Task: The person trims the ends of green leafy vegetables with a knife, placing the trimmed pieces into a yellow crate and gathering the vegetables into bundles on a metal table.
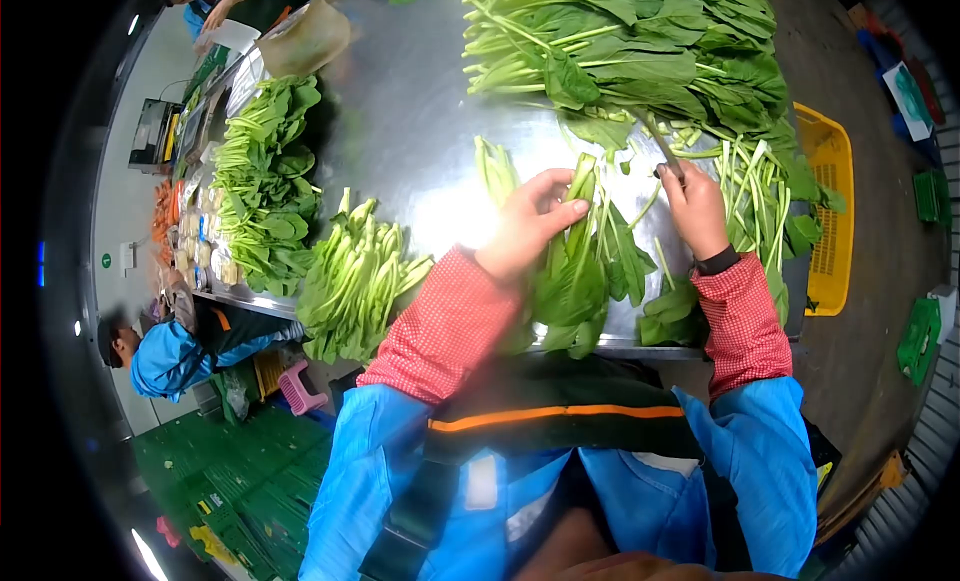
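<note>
My left hand (530, 226) is closed around the stems of a few leafy greens (572, 286), whose leaves hang toward the table's near edge. In my right hand (694, 213) is a knife (658, 139), its blade pointing away from me over the cut stems. Several loose stalks (750, 186) lie just right of that hand, and a single leaf (672, 306) rests below it. Beyond both hands a large pile of leafy greens (640, 46) covers the far right of the metal table (400, 111). A few pale stalks (495, 169) lie beside my left hand.
Bunches of greens (355, 271) sit at the table's left, with another row (265, 181) behind them. A yellow crate (830, 211) stands off the right edge. One person in blue (175, 356) is at the left, another person's arm (230, 3) at the top left.
</note>
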`<state>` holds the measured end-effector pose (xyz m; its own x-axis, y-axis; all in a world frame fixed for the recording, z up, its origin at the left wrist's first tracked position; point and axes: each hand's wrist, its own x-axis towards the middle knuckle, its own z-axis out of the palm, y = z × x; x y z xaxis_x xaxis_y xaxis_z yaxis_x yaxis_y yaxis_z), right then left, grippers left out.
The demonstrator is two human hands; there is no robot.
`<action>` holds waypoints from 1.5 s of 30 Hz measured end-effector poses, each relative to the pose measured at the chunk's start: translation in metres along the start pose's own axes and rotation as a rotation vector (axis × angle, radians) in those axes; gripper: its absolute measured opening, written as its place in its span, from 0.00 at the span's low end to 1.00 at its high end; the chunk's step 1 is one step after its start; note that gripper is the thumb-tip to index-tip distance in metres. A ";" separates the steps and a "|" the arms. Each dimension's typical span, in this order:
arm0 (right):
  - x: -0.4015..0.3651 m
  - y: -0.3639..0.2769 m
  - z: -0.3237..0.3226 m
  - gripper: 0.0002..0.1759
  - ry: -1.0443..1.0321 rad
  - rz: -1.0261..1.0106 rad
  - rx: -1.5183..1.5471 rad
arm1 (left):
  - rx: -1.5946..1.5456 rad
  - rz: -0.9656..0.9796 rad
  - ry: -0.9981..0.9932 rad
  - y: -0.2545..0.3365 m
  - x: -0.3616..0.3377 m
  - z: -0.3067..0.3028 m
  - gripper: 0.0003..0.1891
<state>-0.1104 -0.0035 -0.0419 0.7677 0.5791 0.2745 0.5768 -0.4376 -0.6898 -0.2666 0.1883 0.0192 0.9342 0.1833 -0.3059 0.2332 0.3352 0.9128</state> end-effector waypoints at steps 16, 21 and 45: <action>0.036 -0.101 -0.028 0.16 -0.171 0.076 0.306 | 0.384 0.433 0.286 0.010 0.011 -0.006 0.42; 0.048 -0.104 0.019 0.12 -0.354 0.203 0.778 | -0.042 0.062 0.060 0.020 -0.007 -0.019 0.24; -0.010 -0.077 0.084 0.13 -0.370 0.230 0.522 | 0.036 -0.074 0.441 -0.026 0.010 -0.054 0.11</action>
<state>-0.1861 0.0819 -0.0476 0.6549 0.7489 -0.1011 0.1281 -0.2419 -0.9618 -0.2782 0.2315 -0.0222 0.7125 0.5389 -0.4494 0.3113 0.3312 0.8907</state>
